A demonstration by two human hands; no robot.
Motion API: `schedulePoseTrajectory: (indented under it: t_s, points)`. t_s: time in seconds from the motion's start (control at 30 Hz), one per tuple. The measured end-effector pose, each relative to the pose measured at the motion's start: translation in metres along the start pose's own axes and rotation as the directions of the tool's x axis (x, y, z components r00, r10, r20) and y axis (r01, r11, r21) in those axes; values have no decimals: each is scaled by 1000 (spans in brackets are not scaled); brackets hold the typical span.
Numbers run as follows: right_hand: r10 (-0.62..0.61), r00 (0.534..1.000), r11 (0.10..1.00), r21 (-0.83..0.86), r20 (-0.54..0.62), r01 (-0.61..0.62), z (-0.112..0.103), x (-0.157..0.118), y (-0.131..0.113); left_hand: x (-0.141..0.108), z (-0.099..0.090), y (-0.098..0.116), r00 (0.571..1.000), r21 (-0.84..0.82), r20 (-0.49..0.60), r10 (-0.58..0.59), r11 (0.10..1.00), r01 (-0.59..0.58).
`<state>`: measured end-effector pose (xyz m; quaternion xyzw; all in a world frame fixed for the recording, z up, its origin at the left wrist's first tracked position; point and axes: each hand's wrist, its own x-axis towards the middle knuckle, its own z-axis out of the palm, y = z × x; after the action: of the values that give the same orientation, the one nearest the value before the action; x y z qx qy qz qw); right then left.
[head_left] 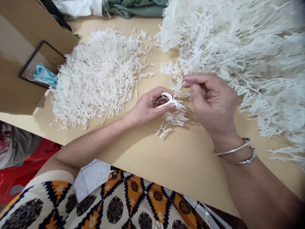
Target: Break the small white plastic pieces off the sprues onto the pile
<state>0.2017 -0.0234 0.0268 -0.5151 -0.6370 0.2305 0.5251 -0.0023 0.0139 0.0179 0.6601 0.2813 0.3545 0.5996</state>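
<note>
My left hand [145, 108] is closed round a bent white plastic branch piece [167, 99], its curved stem looping up between thumb and forefinger. Just beyond those fingertips, small white branched sprigs [176, 117] lie in a loose clump over the tabletop. To the right, my right hand [212, 98] is raised with its fingers curled and the thumb close to the forefinger. Whatever may be between those fingertips is too small or hidden to make out. Two silver bangles circle that wrist.
A heap of short white sprigs [97, 76] covers the left of the table [190, 165]. A larger pile of long white branches [250, 47] fills the right. At left stands a cardboard box [21, 28] beside a black wire frame [30, 60]. Green cloth [135, 8] lies behind.
</note>
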Motion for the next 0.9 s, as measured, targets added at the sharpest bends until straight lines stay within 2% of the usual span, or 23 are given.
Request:
schedulePoseTrajectory:
  t_s: [0.1, 0.23, 0.37, 0.5, 0.6, 0.77, 0.9]
  points:
    - [65, 998, 997, 48, 11, -65, -2, 1, -1, 0, -1, 0, 997, -26, -67, -32, 999, 30]
    - [116, 987, 991, 53, 116, -123, -1, 3, -10, 0, -3, 0, 993, -19, -108, -36, 999, 35]
    - [170, 973, 973, 127, 156, -191, 2, 3, -19, -1, -3, 2, 994, -20, -108, -26, 1000, 24]
    - [194, 962, 959, 169, 191, -227, 6, 1, -13, -2, 0, 4, 994, -21, -98, -50, 999, 48]
    - [199, 969, 965, 142, 145, -219, 7, -1, -4, -3, 3, 3, 993, -11, -109, -35, 999, 34]
    - [212, 977, 969, 132, -9, -209, 5, 1, 6, -4, 4, 1, 996, 12, -93, 19, 1000, -18]
    - [234, 969, 954, 211, -77, -214, 3, 5, 11, -4, 1, 1, 989, 50, -145, 4, 999, 3]
